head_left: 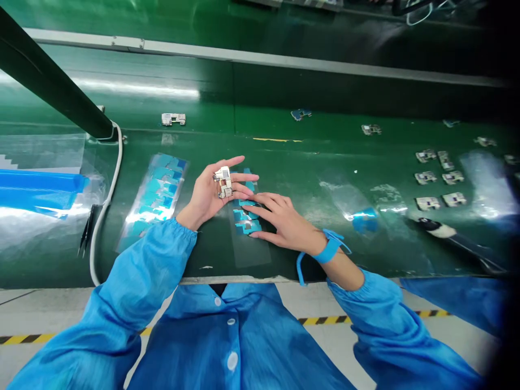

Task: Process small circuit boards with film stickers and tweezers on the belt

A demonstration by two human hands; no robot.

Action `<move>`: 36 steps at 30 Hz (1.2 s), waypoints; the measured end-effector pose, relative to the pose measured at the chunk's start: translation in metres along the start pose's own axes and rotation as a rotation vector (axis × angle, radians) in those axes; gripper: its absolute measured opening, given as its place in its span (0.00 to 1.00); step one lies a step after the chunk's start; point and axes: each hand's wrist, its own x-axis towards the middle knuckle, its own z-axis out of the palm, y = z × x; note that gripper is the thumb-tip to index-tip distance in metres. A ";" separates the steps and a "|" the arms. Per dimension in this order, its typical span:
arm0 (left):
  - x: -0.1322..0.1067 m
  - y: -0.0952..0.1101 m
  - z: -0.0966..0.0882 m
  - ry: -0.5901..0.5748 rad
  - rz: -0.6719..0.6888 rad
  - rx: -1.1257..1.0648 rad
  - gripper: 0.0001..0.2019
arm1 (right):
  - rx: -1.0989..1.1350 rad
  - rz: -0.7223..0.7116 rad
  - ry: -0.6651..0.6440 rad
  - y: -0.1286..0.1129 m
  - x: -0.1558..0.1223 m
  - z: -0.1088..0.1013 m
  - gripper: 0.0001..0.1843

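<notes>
At the bottom of the frame the person wears a blue jacket (195,352) with white buttons, above a floor marked with striped tape (325,320). Just beyond runs the front edge of a green bench (300,168).

At the centre, the right hand (286,219), with a blue strap (328,250) at its wrist, reaches over a small sheet of stickers (247,225). Its fingers are loosely spread, thumb apart, the tips at the sheet; whether they pinch a sticker cannot be told. Left of it, the left hand (207,195) lies palm up, unclenched, with a small circuit board (223,182) resting on it.

At centre left lies a larger sticker sheet (156,192); farther left are a white cable (106,208), tweezers (86,230) and blue plastic (40,187). At centre right there is a piece of blue film (364,220), and near the right edge a dark-handled tool (450,238) lies below six grouped boards (427,203).

Farther back, a pale board (173,119) sits at upper left and a bluish board (300,114) right of the upper centre. A dark pole (60,76) slants through the upper left, and a metal rail (244,58) crosses the top.
</notes>
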 end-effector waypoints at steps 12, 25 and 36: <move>0.006 0.002 -0.001 0.057 -0.210 -0.012 0.27 | -0.184 -0.167 0.309 -0.007 0.004 0.016 0.14; 0.007 -0.014 0.000 0.108 -0.144 0.048 0.09 | 0.027 -0.315 0.370 -0.046 -0.003 -0.047 0.17; 0.016 -0.029 -0.023 -0.047 0.092 0.285 0.24 | 0.517 0.425 0.840 -0.006 0.058 -0.016 0.04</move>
